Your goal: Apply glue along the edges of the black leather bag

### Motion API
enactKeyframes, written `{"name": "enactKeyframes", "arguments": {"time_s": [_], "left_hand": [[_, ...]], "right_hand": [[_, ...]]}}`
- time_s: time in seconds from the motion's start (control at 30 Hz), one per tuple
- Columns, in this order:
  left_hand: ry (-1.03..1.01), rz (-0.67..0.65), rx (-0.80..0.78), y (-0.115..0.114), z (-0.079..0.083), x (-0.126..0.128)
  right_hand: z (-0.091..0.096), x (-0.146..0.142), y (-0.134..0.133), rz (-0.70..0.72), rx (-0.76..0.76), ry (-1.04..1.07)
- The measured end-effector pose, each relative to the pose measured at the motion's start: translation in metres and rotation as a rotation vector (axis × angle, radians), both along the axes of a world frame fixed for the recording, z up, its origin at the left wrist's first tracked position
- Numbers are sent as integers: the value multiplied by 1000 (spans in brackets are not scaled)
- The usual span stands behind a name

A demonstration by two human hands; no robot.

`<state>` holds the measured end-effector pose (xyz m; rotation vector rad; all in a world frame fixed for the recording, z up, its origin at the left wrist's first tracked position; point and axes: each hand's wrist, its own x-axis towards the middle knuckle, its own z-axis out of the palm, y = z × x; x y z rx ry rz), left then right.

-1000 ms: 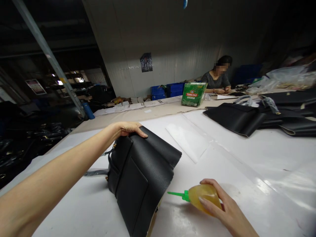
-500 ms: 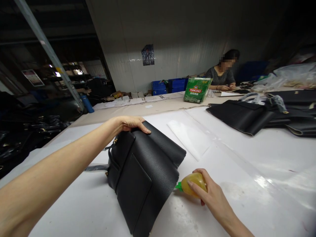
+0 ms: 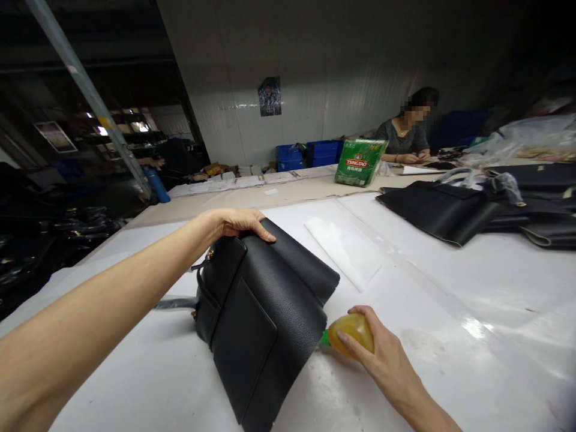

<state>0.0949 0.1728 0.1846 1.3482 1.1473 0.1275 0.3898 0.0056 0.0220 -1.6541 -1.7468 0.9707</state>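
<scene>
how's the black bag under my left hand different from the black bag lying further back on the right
The near black bag is propped up at a tilt, gripped at its top edge by the left hand; the far black bag lies flat and untouched. The near one shows a front pocket panel and gold hardware; the far one shows plain. Both are black grained leather on the white table.

Black leather handbag [image 3: 265,312] tilted on table; amber glue bottle [image 3: 351,331] beside it.
</scene>
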Motion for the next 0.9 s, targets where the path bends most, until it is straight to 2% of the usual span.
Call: {"name": "enactKeyframes", "arguments": {"time_s": [0.13,0.3,0.43,0.6,0.77,0.9], "left_hand": [[3,14,-2,-2,1,2],[2,27,-2,-3,2,4],[1,27,-7,-2,2,4],[5,24,-9,-4,3,4],[1,26,-3,-5,4,7],[-2,17,-8,-4,3,7]], "right_hand": [[-3,0,-5,94,-23,50],[-8,2,-6,29,36,35],[-9,4,-6,124,27,38],[-12,6,-5,34,105,14],[-13,6,-9,131,55,62],[-13,8,-9,57,109,48]]}}
